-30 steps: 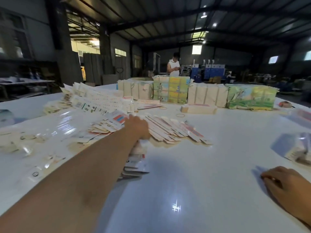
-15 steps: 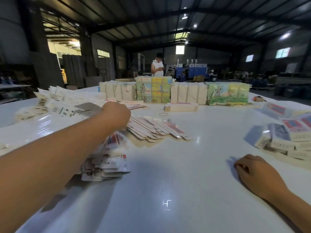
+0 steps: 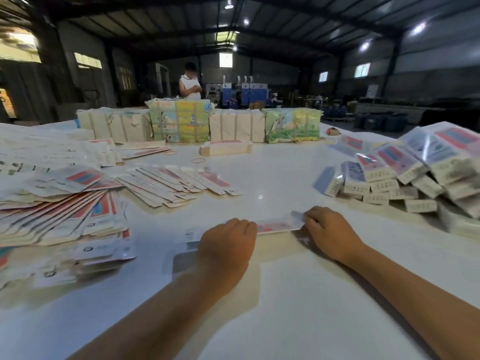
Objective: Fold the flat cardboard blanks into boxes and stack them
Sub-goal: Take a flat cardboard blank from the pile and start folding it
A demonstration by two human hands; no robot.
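Note:
One flat cardboard blank, white with a red stripe, lies across the white table between my hands. My left hand grips its left part with curled fingers. My right hand pinches its right end. A fanned pile of flat blanks lies at my left, and a row of narrow folded blanks sits behind it. Folded boxes are stacked in a heap at the right.
Bundled packs of printed cardboard line the far side of the table, with one small box in front of them. Rubber bands lie nearby. A person stands beyond the table. More loose blanks cover the far left.
My left hand has drawn back from the pile at the left with one blank. My right hand has come off the table and taken the blank's other end. The view has swung right.

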